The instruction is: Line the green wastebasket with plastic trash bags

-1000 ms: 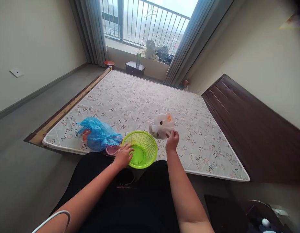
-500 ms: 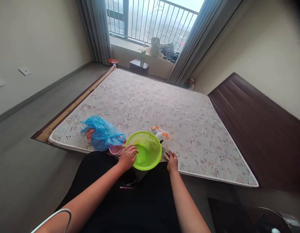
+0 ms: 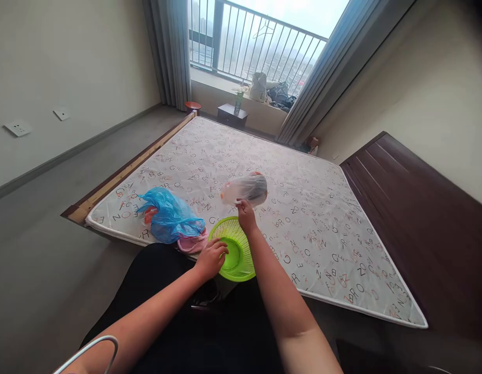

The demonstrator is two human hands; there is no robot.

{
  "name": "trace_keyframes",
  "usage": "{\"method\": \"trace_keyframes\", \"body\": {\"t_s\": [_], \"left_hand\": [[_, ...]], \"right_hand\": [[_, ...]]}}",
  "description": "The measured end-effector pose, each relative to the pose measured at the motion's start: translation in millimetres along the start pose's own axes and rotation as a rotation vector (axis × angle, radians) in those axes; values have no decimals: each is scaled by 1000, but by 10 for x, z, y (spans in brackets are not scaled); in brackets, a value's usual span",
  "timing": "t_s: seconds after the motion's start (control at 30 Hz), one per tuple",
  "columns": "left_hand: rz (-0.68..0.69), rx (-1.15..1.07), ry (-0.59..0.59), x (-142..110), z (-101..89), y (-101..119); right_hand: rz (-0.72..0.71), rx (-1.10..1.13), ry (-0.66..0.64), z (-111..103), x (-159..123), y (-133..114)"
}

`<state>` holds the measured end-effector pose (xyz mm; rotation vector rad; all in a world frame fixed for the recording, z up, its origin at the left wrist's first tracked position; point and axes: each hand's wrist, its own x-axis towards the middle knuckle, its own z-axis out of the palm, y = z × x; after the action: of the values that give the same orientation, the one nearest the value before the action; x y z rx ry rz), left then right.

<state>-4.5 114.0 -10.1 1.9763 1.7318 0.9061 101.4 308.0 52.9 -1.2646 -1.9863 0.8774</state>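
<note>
The clear bag (image 3: 245,188) is thin, crinkled plastic with something orange and something dark inside. The right hand (image 3: 246,218) pinches it from below and holds it in the air above the far rim of the green basket (image 3: 236,250), over the mattress (image 3: 303,208). The basket is a round, slotted, lime-green bowl at the near mattress edge; the left hand (image 3: 212,258) grips its near rim, fingers curled inside.

Half a second ago the bag lay low on the mattress just right of the basket, with the right hand flat beside it; now it is lifted and moved left, above the basket. The left hand has kept its hold.

The bag's contents are too blurred to name. A blue bag (image 3: 169,217) hides most of a pink thing (image 3: 193,242) beside the basket.
</note>
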Motion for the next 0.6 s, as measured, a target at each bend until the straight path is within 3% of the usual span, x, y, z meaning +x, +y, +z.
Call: {"method": "trace_keyframes", "body": {"t_s": [0.1, 0.2, 0.3, 0.37, 0.4, 0.53, 0.6], "left_hand": [[50, -84, 9, -56, -32, -28], [101, -178, 43, -126, -185, -139], [53, -188, 152, -190, -408, -428], [-94, -135, 214, -218, -512, -709], [-189, -98, 189, -225, -532, -855], [-413, 80, -248, -195, -420, -1245], [-470, 181, -299, -120, -344, -1266]], "right_hand": [[-45, -116, -212, 352, -40, -137], [-84, -192, -319, 404, -280, -153], [-157, -242, -275, 156, -740, 14], [-182, -220, -176, -107, -1196, 240], [-172, -188, -126, -250, -1463, 375], [0, -112, 97, -788, -2590, 869], [120, -121, 195, -984, -3036, 986]]}}
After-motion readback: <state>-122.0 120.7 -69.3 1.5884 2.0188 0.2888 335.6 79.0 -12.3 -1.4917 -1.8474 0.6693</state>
